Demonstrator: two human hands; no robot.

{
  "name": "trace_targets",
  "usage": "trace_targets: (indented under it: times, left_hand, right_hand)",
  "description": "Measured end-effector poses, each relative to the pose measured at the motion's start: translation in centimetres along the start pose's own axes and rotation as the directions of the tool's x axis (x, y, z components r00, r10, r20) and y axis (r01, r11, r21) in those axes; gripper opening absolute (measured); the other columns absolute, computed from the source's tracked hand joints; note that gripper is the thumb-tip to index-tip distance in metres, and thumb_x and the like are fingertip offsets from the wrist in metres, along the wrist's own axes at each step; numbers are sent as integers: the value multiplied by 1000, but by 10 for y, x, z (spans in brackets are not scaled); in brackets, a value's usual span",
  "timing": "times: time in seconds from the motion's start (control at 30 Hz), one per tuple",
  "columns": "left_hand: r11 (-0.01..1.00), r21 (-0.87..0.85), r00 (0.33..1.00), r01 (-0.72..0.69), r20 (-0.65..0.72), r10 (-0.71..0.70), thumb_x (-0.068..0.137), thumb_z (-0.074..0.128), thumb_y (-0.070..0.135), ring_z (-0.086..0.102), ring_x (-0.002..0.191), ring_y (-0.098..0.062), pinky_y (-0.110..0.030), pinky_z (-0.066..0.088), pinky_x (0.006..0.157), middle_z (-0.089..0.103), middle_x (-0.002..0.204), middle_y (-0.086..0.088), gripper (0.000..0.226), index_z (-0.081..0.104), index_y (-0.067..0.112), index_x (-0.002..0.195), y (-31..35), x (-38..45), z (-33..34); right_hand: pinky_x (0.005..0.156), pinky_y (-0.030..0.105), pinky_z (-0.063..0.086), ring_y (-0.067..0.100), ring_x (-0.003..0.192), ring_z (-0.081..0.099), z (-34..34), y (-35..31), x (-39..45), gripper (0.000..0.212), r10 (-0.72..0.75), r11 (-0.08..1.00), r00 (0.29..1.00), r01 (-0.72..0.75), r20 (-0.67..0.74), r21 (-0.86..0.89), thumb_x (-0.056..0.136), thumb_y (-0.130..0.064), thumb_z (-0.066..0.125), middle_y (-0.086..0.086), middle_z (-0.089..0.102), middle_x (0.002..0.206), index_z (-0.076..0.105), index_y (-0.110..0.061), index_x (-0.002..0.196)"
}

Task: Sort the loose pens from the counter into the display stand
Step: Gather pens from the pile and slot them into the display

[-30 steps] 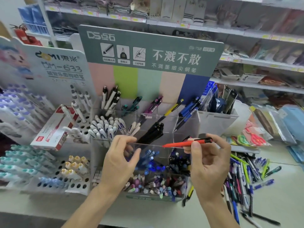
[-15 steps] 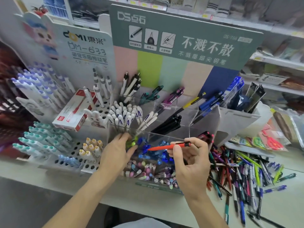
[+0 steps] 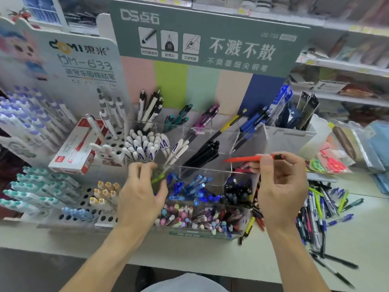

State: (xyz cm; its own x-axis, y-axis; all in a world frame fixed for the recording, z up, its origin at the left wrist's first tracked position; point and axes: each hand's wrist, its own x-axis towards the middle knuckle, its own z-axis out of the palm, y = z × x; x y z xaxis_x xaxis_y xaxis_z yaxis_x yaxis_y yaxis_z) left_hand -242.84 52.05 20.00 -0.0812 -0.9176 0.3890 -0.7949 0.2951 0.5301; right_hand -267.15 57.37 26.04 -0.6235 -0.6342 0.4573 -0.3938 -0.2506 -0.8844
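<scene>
A red pen [image 3: 244,159] lay level, pinched near its black end; loose pens [image 3: 315,211] sprawled just right of those fingertips [image 3: 265,161].

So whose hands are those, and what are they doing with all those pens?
There is no machine here. A person wears a camera on their head, so you see their own two hands from above, as they do.

In front of them is a clear display stand with compartments holding pens. To the right, a heap of loose pens lies on the pale counter.

The right hand pinches a red pen level above the stand. The left hand reaches into the stand's left side, with its fingers around a light green pen.

A white rack of more pens stands on the left, with shop shelves behind.
</scene>
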Motion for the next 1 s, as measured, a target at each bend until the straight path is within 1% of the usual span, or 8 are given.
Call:
trace_targets:
  times: [0.1, 0.3, 0.4, 0.53, 0.63, 0.8, 0.9, 1.0]
  left_hand:
    - [990, -109, 995, -86, -66, 79, 84, 74, 12, 53, 71, -8, -12, 46, 59, 47, 106, 3, 32, 57, 9, 112, 19, 8, -2]
    - [954, -171, 969, -246, -55, 240, 86, 72, 16, 52, 88, -8, -11, 45, 86, 54, 110, -1, 33, 61, 7, 116, 61, 26, 19]
    - [948, -156, 960, -278, -29, 277, 88, 71, 20, 53, 113, -19, -29, 44, 104, 57, 119, -6, 38, 61, 5, 122, 80, 34, 34]
    - [928, -229, 954, -295, -119, 274, 87, 74, 14, 55, 106, -20, -30, 48, 95, 57, 112, -6, 29, 64, 5, 112, 102, 28, 44]
    - [860, -395, 947, -321, -115, 301, 88, 72, 10, 57, 86, -14, -21, 48, 78, 58, 96, -1, 12, 65, 8, 98, 126, 9, 42]
    - [804, -568, 849, -177, 325, 417, 92, 59, 29, 54, 62, -10, -20, 44, 59, 57, 74, 11, 9, 62, 20, 91, 170, -29, 77]
    - [836, -527, 700, -154, 538, 469, 94, 57, 29, 54, 69, -6, -15, 42, 63, 55, 81, 17, 4, 57, 26, 98, 191, -53, 121]
    - [910, -404, 581, -97, 719, 381, 96, 57, 34, 53, 80, -5, -19, 42, 72, 53, 94, 14, 12, 51, 32, 106, 207, -72, 166]
  right_hand:
    - [70, 13, 51, 2, 76, 67, 5, 3, 17, 7, 6, 994, 999, 0, 53, -111, 97, -20, 68, -9, 69, 84, 65, -14, 99]
    - [71, 31, 56, 9, 67, 61, 22, 26, 30, 20, -26, 913, 958, 140, 286, -383, 89, -11, 75, -4, 67, 86, 72, -18, 108]
    - [69, 35, 56, 9, 64, 58, 20, 33, 30, 13, -106, 861, 955, 228, 277, -456, 89, -9, 74, -2, 67, 88, 77, -16, 98]
    - [69, 13, 47, 2, 69, 56, -2, 22, 25, 9, -180, 888, 966, 242, 188, -391, 89, -7, 74, 1, 60, 94, 76, -11, 97]
    - [67, 16, 48, 10, 73, 60, -45, 20, 19, 7, -194, 926, 979, 205, 65, -316, 89, -4, 72, 3, 61, 92, 73, -8, 94]
    - [70, 15, 51, 13, 82, 65, -136, 79, 7, 16, 215, 907, 974, -228, -75, -354, 90, -10, 72, -1, 68, 94, 68, -21, 101]
    - [77, 12, 46, 10, 93, 63, -195, 143, -2, 35, 512, 709, 859, -427, -7, -561, 86, -23, 80, -3, 65, 109, 62, -27, 116]
    - [101, 37, 43, 26, 122, 49, -248, 195, -18, 77, 737, 443, 673, -555, -67, -704, 75, -36, 88, 5, 45, 129, 49, -33, 141]
